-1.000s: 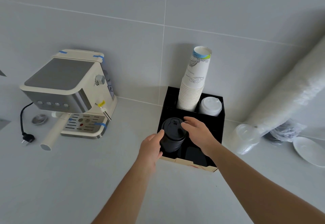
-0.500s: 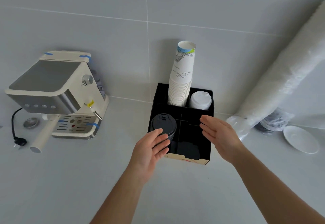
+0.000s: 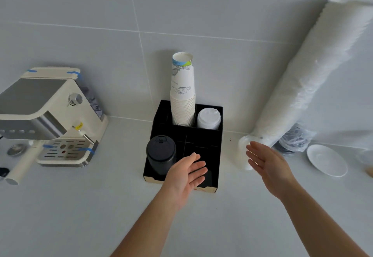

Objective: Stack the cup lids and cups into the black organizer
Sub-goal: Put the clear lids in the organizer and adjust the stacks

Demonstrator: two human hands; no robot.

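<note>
Your left hand hovers flat and empty, fingers spread, palm turned to the right, over the near edge of the black organizer. Your right hand is likewise spread and empty, palm turned left, held above the counter just right of the organizer.

The organizer stands on the counter against the tiled wall. Its compartments hold:
- far row, middle: an upright stack of white paper cups, mouths down, rising well above the organizer;
- far row, right: a stack of white lids;
- near row, left: a stack of black lids, just left of your left hand; whether the fingers touch it cannot be told.

The near right compartments appear dark; their contents cannot be told.

To the right, a long plastic-wrapped sleeve of clear cups leans tilted against the wall, its lower end just behind the fingertips of your right hand. Farther right lies a white saucer. At the far left stands a cream espresso machine with blue tape strips.
</note>
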